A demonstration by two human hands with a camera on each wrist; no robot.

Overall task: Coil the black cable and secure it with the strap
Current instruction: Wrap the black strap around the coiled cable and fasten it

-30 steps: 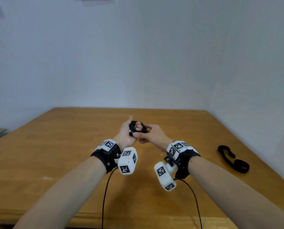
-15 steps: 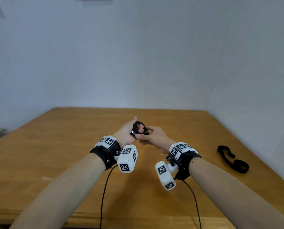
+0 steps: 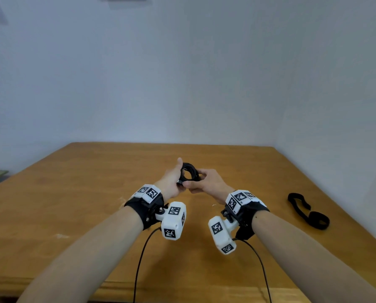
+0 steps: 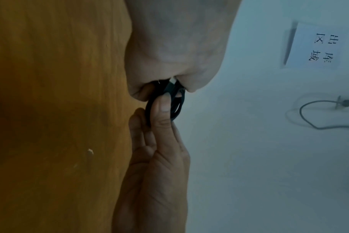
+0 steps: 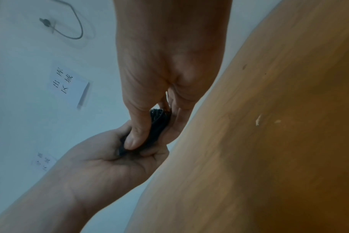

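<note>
Both hands hold the black cable [image 3: 190, 174], wound into a small ring, above the middle of the wooden tabletop [image 3: 73, 193], clear of the surface. The left hand [image 3: 171, 182] has its fingers and thumb curled round the ring's left side, and the right hand [image 3: 206, 182] pinches its near right edge between thumb and fingers. The ring stands roughly upright, its opening facing the person, while the strap [image 3: 307, 212] lies loose and stretched along the tabletop's right edge.
</note>
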